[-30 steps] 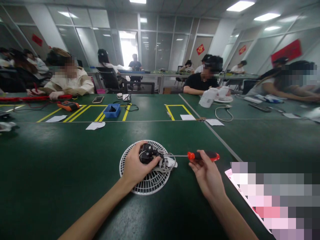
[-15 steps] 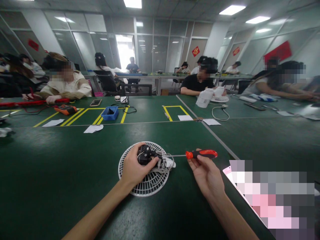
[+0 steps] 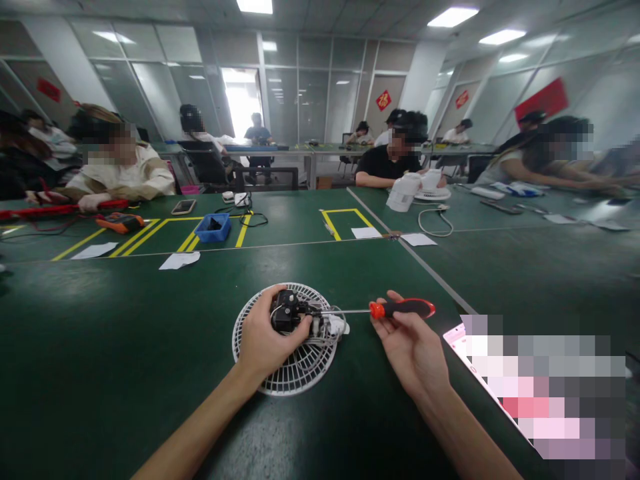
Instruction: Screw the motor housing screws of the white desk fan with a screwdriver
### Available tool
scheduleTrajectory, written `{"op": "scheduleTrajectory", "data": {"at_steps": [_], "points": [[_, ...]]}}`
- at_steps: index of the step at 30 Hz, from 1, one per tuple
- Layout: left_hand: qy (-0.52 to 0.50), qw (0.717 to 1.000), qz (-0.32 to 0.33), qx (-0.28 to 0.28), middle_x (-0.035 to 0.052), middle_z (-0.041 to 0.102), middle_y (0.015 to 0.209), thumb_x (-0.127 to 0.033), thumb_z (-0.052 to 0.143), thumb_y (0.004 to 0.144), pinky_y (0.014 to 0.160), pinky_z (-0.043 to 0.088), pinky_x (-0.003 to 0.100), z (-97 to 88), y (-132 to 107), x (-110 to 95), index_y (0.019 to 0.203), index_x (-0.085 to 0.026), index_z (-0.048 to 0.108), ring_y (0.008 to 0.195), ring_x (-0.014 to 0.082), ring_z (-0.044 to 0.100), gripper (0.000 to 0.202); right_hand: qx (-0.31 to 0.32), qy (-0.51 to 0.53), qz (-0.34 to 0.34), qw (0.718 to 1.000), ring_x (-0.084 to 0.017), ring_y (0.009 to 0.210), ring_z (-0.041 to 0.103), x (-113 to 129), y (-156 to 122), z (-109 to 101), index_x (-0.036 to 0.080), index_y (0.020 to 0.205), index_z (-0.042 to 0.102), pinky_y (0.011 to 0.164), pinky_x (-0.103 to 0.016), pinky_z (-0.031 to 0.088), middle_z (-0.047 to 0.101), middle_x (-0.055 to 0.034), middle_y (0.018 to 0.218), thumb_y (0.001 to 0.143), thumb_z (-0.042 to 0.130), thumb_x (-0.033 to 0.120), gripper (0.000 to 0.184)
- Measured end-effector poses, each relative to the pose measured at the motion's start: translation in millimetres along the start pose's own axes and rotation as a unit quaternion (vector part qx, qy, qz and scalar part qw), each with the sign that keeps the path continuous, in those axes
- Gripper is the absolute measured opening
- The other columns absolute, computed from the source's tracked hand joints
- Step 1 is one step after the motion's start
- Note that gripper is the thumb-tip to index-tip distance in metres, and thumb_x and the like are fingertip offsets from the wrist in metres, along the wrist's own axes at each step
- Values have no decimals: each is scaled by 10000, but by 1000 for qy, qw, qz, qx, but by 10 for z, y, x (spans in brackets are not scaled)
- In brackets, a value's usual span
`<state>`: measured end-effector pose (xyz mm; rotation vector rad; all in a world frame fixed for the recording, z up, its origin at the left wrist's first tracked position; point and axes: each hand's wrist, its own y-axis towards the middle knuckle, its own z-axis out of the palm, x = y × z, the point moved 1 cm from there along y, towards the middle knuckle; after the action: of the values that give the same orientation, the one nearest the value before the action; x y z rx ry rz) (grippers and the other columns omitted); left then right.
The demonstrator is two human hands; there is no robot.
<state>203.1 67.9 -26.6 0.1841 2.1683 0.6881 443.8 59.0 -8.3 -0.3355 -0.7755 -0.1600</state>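
A white round fan grille (image 3: 295,381) lies on the green table in front of me. On it sits a black fan motor unit (image 3: 286,311) with a bundled pale cord (image 3: 327,339) at its right side. My left hand (image 3: 265,340) is wrapped round the motor, thumb at the near side. My right hand (image 3: 413,343) grips a red and black screwdriver (image 3: 410,308) by its handle. The shaft points left and its tip meets the right side of the motor unit; the exact contact point is too small to make out.
At right lies a pink-edged, blurred-out flat object (image 3: 487,383). Across the table are a blue bin (image 3: 214,230), an orange meter (image 3: 120,222), a phone (image 3: 184,207), paper slips (image 3: 180,261) and a white fan part (image 3: 404,193). Several people sit at the tables beyond.
The view has shifted slightly to the right. My right-hand fingers have changed position a little on the screwdriver handle. The left hand keeps its hold on the motor.
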Motion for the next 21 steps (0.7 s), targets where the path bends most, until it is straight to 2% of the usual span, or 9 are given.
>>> {"op": "scheduleTrajectory", "data": {"at_steps": [2, 4, 7, 9, 13, 16, 18, 21], "points": [[0, 1000, -2, -1, 79, 694, 1171, -440, 768, 763, 1003, 564, 466, -5, -1, -1, 1234, -222, 576, 1050, 259, 691, 554, -4, -2, 4, 1000, -198, 898, 735, -29, -10, 9, 213, 1017, 697, 830, -312, 636, 759, -43, 898, 623, 890, 269, 442], [-3, 1000, -8, 0, 78, 700, 1155, -446, 768, 765, 996, 568, 466, -13, -3, -3, 1236, -223, 578, 1037, 258, 695, 556, -14, -19, 6, 1000, -189, 797, 728, -57, -12, 10, 208, 972, 689, 731, -288, 641, 746, -34, 846, 639, 923, 363, 436], [-6, 1000, -16, 4, 74, 703, 1145, -457, 769, 764, 985, 572, 457, -23, -9, -1, 1248, -228, 576, 1021, 255, 697, 570, -7, -43, 5, 999, -162, 692, 705, -67, -7, -2, 186, 887, 675, 625, -238, 616, 734, -27, 797, 611, 954, 353, 427], [-9, 1000, -18, 4, 73, 702, 1149, -454, 767, 762, 984, 571, 450, -26, -13, 3, 1254, -227, 573, 1019, 254, 698, 575, 5, -42, -6, 999, -164, 720, 718, -47, -8, -12, 183, 899, 677, 670, -247, 628, 733, -18, 795, 598, 954, 286, 422], [-9, 1000, -17, 2, 77, 703, 1152, -444, 759, 767, 981, 571, 449, -22, -14, 8, 1252, -222, 576, 1020, 256, 697, 564, 24, -25, -12, 999, -206, 927, 753, -3, -17, -24, 204, 958, 678, 892, -328, 635, 755, -20, 880, 573, 918, 166, 455], [-7, 1000, -14, 5, 79, 705, 1151, -439, 755, 771, 992, 568, 455, -18, -11, 3, 1254, -222, 576, 1027, 259, 696, 558, 30, -7, -2, 1000, -228, 1027, 740, -16, -18, -25, 224, 937, 667, 967, -360, 614, 752, -20, 914, 613, 924, 231, 414], [-7, 1000, -14, 4, 78, 704, 1153, -434, 754, 770, 998, 564, 458, -17, -10, -2, 1253, -224, 576, 1032, 259, 695, 556, 13, -2, -1, 1000, -215, 964, 743, -38, -13, -29, 228, 911, 660, 916, -355, 635, 732, -10, 885, 642, 935, 323, 397], [-8, 1000, -17, 3, 78, 704, 1155, -437, 757, 765, 996, 564, 458, -18, -9, -5, 1252, -225, 577, 1031, 258, 695, 561, -13, -17, 5, 1000, -160, 759, 711, -59, -7, -31, 214, 916, 673, 705, -269, 642, 704, 4, 820, 612, 962, 374, 449]]}}
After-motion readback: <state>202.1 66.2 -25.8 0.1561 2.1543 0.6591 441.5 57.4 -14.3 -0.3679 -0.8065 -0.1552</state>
